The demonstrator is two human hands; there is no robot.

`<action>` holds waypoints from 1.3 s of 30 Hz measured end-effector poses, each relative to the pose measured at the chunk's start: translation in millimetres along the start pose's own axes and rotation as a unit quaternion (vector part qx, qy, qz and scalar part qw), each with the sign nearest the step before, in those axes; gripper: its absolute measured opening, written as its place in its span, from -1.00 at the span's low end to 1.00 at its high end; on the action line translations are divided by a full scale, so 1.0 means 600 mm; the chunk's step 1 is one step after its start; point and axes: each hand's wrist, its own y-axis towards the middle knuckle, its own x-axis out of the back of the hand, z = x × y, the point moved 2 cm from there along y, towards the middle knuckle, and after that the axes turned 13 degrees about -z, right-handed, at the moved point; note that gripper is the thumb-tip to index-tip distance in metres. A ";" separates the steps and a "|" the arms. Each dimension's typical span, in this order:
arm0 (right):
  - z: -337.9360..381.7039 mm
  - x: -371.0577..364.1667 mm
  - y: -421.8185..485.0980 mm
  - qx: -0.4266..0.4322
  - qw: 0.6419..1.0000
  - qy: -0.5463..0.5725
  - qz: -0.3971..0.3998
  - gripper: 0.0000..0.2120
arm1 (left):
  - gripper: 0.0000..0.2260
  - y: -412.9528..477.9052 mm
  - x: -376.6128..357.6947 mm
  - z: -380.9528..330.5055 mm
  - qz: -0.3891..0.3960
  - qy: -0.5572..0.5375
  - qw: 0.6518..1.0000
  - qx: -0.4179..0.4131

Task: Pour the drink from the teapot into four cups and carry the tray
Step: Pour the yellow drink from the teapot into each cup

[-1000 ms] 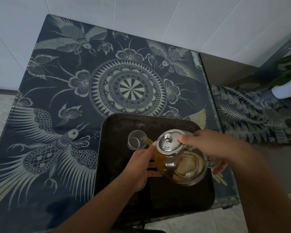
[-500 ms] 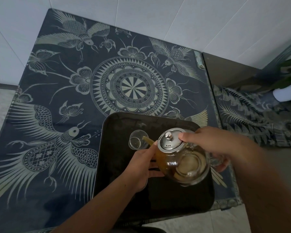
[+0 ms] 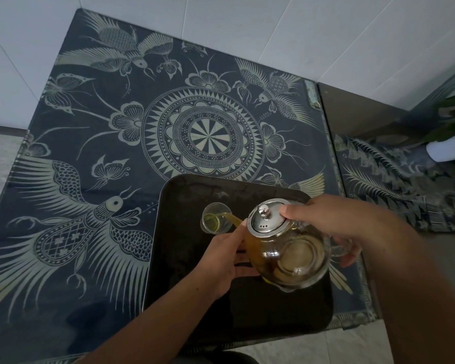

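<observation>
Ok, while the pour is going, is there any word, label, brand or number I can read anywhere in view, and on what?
None can be read.
No markings show on the glass teapot, its steel lid, the glass cup or the black tray.
The tablecloth carries only bird, butterfly and flower patterns, no letters.
The greenish patch at the table's far right corner is too blurred to tell whether it bears text.
The white plant pot is blank on the side shown.
</observation>
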 end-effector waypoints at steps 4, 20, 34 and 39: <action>0.000 0.000 -0.003 0.002 1.000 -0.003 -0.001 -0.23 | -0.59 -0.001 0.000 0.000 -0.001 -0.002 1.000 -0.001; 0.010 0.002 -0.021 -0.001 1.000 -0.012 0.001 -0.24 | -0.61 -0.003 0.004 0.007 -0.005 -0.008 1.000 0.001; 0.018 0.005 -0.041 0.010 1.000 0.006 -0.009 -0.28 | -0.62 -0.008 -0.001 0.006 -0.003 -0.010 1.000 0.002; 0.020 0.007 -0.045 0.031 0.999 -0.002 -0.022 -0.32 | -0.60 -0.008 -0.001 0.007 0.001 -0.003 1.000 -0.003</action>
